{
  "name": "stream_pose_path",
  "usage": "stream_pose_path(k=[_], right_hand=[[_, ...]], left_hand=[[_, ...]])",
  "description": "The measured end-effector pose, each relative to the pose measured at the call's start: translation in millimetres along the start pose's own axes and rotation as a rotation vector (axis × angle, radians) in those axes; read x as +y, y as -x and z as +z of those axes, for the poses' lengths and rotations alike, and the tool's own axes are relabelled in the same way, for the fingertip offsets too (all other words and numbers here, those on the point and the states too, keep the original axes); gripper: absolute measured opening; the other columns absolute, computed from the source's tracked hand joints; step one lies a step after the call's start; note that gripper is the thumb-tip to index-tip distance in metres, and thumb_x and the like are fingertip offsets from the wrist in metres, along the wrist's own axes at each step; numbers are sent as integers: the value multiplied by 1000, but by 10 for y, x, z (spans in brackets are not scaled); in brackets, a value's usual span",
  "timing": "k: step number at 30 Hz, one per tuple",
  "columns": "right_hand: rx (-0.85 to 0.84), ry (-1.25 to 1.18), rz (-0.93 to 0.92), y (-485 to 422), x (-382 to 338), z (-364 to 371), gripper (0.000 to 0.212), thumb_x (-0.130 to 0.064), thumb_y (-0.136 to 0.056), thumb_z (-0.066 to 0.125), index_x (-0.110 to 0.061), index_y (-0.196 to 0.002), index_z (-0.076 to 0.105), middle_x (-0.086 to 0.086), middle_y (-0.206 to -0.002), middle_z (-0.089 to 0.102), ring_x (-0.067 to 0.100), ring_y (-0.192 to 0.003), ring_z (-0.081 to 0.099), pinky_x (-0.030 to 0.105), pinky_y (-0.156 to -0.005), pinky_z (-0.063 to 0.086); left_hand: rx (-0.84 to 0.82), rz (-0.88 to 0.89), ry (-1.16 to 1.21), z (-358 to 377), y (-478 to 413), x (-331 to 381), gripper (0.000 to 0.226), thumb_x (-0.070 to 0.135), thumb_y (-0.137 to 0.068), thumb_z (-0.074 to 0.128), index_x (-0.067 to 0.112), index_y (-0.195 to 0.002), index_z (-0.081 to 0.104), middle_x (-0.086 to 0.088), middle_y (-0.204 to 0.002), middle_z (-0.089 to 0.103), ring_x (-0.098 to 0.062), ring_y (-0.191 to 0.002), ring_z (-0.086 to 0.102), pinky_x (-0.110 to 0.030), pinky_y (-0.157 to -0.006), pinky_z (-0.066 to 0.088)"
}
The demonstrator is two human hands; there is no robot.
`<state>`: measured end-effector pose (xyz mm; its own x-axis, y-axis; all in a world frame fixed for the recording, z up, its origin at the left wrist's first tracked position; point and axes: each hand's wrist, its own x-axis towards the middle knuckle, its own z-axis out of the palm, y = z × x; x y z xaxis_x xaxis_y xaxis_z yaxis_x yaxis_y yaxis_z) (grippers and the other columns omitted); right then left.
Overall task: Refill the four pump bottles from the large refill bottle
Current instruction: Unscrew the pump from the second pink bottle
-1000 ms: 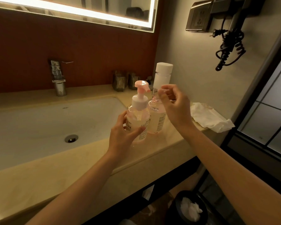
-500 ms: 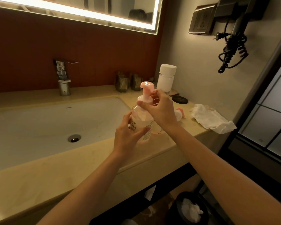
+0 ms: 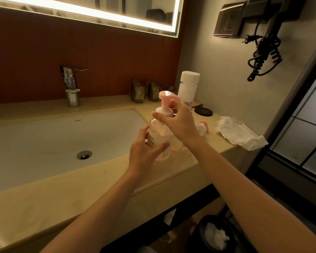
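Note:
A clear pump bottle [image 3: 160, 137] with a pink pump head [image 3: 167, 96] stands on the beige counter [image 3: 98, 179] right of the sink. My left hand [image 3: 146, 152] grips its body. My right hand [image 3: 179, 121] curls round the white pump collar at its neck. A second clear bottle [image 3: 179, 146] stands just behind, mostly hidden by my right wrist. A loose pink-and-white pump head [image 3: 202, 127] lies on the counter to the right. A tall bottle with a white cap [image 3: 188, 86] stands at the back near the wall.
A white sink [image 3: 53, 143] with a chrome tap [image 3: 71, 86] fills the left. Two dark cups [image 3: 146, 92], a black lid [image 3: 203, 111] and a crumpled white tissue [image 3: 239, 132] lie on the counter. A bin [image 3: 215, 234] stands below. A hairdryer [image 3: 264, 44] hangs on the wall.
My right hand left the rear bottle's open neck and came forward onto the front bottle's pump collar. My left hand keeps its grip on the bottle.

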<state>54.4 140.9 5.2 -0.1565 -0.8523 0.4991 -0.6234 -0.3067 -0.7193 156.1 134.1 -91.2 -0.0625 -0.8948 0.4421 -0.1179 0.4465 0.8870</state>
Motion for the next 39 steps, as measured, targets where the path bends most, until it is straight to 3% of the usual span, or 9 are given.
stream_pose_path(k=[4, 9, 14, 19, 22, 26, 31, 35, 39], right_hand=[[-39, -6, -8, 27, -9, -23, 45, -22, -86, 63, -10, -127, 50, 5, -120, 58, 9, -98, 50, 8, -74, 41], [-66, -36, 22, 14, -14, -24, 52, -29, -85, 63, -11, -131, 46, 6, -127, 56, 16, -106, 53, 21, -83, 41], [54, 44, -7, -8, 2, 5, 59, -37, -75, 73, -9, -122, 52, 7, -121, 57, 16, -104, 55, 17, -80, 41], [-7, -44, 12, 46, -20, -11, 42, -17, -87, 60, -10, -127, 50, 5, -121, 59, 9, -100, 50, 11, -77, 38], [-10, -69, 20, 39, -40, -11, 42, -21, -88, 59, -10, -128, 49, 4, -122, 58, 8, -99, 49, 6, -69, 38], [56, -10, 31, -18, -53, 35, 61, -39, -77, 71, -8, -125, 51, 7, -123, 57, 17, -109, 54, 20, -82, 40], [107, 12, 24, 10, -39, 50, 53, -31, -76, 73, -8, -120, 53, 8, -118, 58, 14, -101, 53, 18, -82, 40], [56, -46, 50, 28, -77, 32, 44, -17, -84, 64, -7, -125, 50, 7, -119, 59, 11, -97, 50, 19, -82, 37], [26, -68, 81, 15, -83, 41, 54, -27, -82, 68, -8, -129, 47, 7, -123, 57, 19, -110, 53, 22, -84, 40]], left_hand=[[-2, 2, 20, -13, 13, 14, 65, 27, -71, 77, 34, -124, 41, 11, -106, 57, -3, -94, 57, -7, -69, 48], [-9, -5, 27, -5, 14, 3, 64, 28, -71, 77, 38, -121, 39, 9, -111, 57, -8, -99, 57, -14, -73, 48], [-7, 5, 9, 3, 4, -5, 65, 28, -72, 76, 32, -126, 41, 11, -112, 54, -8, -100, 56, -10, -71, 47], [-15, 0, 27, -6, 1, -26, 69, 28, -71, 77, 29, -129, 40, 9, -113, 56, -9, -102, 57, -12, -74, 48], [-17, -2, 27, -3, 3, -25, 66, 29, -71, 77, 36, -124, 39, 10, -112, 55, -8, -101, 57, -12, -73, 48], [-15, -4, 24, -2, 7, -18, 65, 30, -71, 77, 39, -121, 37, 12, -111, 55, -7, -99, 57, -10, -71, 47], [-16, 5, 11, 4, -7, -30, 65, 30, -71, 77, 38, -122, 37, 11, -111, 56, -10, -101, 57, -16, -78, 48], [-14, 3, 13, 1, -8, -30, 66, 28, -71, 77, 38, -122, 37, 12, -108, 55, -8, -99, 57, -14, -76, 47], [-8, 4, 10, 1, -9, -33, 68, 29, -70, 78, 33, -127, 40, 14, -106, 54, -8, -98, 57, -16, -77, 48]])
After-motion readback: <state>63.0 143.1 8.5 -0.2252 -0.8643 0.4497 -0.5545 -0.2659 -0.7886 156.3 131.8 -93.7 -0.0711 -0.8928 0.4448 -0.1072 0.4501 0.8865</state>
